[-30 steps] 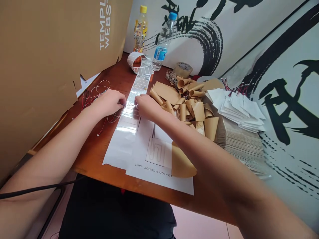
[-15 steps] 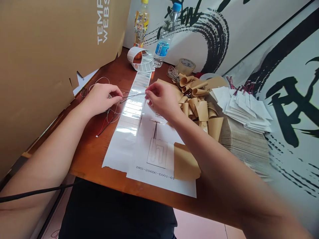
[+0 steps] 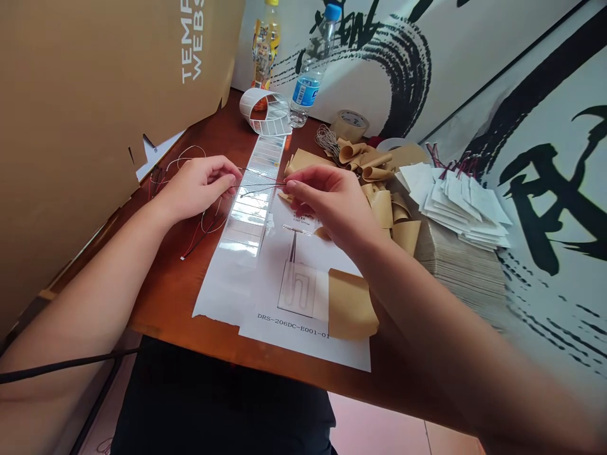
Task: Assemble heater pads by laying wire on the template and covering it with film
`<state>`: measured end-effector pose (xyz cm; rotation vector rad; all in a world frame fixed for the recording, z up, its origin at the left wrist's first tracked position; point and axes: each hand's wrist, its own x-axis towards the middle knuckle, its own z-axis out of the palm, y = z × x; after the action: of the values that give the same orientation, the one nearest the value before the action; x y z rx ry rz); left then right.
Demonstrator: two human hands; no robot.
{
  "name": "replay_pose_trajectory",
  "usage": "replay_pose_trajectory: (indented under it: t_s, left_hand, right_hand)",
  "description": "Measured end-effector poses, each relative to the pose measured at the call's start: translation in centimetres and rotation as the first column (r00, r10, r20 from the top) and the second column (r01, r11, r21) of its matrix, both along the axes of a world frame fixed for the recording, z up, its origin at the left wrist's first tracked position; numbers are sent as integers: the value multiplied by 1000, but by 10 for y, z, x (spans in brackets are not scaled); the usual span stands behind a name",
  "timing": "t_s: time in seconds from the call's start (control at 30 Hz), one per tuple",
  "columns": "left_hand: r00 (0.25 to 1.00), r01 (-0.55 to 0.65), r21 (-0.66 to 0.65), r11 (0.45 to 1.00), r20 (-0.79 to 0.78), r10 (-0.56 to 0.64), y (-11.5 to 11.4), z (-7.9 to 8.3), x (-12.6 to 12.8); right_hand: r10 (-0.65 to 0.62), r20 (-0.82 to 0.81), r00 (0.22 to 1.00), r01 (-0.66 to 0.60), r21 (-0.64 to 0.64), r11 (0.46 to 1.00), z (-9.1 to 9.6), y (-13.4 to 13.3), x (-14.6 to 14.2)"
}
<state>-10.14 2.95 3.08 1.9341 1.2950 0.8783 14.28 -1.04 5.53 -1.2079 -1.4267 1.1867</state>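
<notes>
Thin dark wires [image 3: 260, 186] stretch between my two hands above the label strip [image 3: 249, 218]. The fingertips of my left hand [image 3: 202, 186] are pinched on their left end. Opposite, my right hand [image 3: 332, 199] grips the wires between thumb and fingers, and a loose tip points back to the left. Below my left hand lie red and black leads with a small white connector [image 3: 183, 258], among tangled pale wire. A printed sheet [image 3: 270, 341] marked DRS-206DC-E001-01 lies under my right hand, with a clear rectangular piece [image 3: 296, 287] on it.
Curled brown paper pieces [image 3: 379, 205] crowd the table right of my hands. Beyond them stand a grey stack [image 3: 465, 265] and white packets [image 3: 459, 202] with wires. A label roll [image 3: 253, 101], tape roll [image 3: 351, 125] and water bottle [image 3: 306, 91] are behind. A cardboard box [image 3: 95, 95] walls the left.
My right hand has moved right and slightly nearer to me, and its fingers have turned over the wires. More wire strands now show between the hands. My left hand has shifted slightly right.
</notes>
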Motion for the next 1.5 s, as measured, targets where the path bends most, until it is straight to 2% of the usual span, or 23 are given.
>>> replay_pose_trajectory:
  t_s: [0.07,0.17,0.23,0.3,0.4,0.5,0.53,0.57,0.6,0.63,0.67,0.7,0.77,0.9,0.97,1.0,1.13,1.2,1.4,1.5]
  left_hand:
    - [993,-20,48,999,117,14,-1,1,4]
    - [963,-1,144,990,267,-38,-6,3,13]
    - [958,28,202,979,273,-84,-12,5,20]
    - [944,79,238,968,295,-149,-18,7,26]
    - [851,233,88,969,464,-246,-24,12,33]
    - [791,365,-41,930,540,-287,-28,22,43]
    - [778,433,-110,894,546,-310,-28,27,47]
    - [771,510,-205,835,541,-337,-29,30,51]
    - [781,573,-324,753,495,-381,-30,34,56]
    - [792,606,-431,668,405,-458,-30,37,59]
    - [788,610,-510,607,312,-531,-31,38,62]
    - [760,625,-563,540,283,-585,-32,38,65]
    - [733,642,-589,491,286,-617,-32,36,65]
    - [677,679,-534,504,191,-711,-29,28,56]
    - [646,700,-535,473,192,-739,-26,27,49]
    - [644,707,-523,476,196,-740,-25,27,47]
    - [680,705,-439,557,194,-707,-24,27,45]
    - [693,691,-446,568,189,-695,-25,26,46]
    - [703,693,-533,485,355,-616,-29,24,48]
    - [684,708,-560,431,388,-618,-31,22,50]
  right_hand:
    - [4,-45,999,-6,-44,999,5,-11,9]
    - [42,-126,991,-57,-118,991,10,-31,22]
    - [67,-140,988,-84,-115,990,11,-46,30]
    - [29,-105,994,-40,-110,993,11,-61,38]
    - [-23,-104,994,11,-115,993,10,-78,45]
    - [-13,-134,991,-1,-108,994,9,-85,48]
    - [4,-142,990,-19,-103,994,9,-84,48]
    - [26,-152,988,-41,-99,994,7,-83,48]
    - [52,-165,985,-68,-94,993,5,-81,47]
    - [81,-182,980,-99,-90,991,2,-79,47]
    - [109,-207,972,-128,-84,988,-2,-76,47]
    - [136,-231,963,-158,-79,984,-8,-73,46]
    - [156,-278,948,-182,-69,981,-19,-70,44]
    - [158,-278,947,-191,-97,977,-30,-71,38]
    - [143,-267,953,-177,-107,978,-30,-73,35]
    - [134,-260,956,-167,-110,980,-29,-75,34]
    - [112,-221,969,-138,-106,985,-27,-79,31]
    - [111,-217,970,-134,-93,987,-29,-81,31]
    - [44,-234,971,-80,-145,986,-35,-83,31]
    - [48,-268,962,-97,-170,981,-38,-82,31]
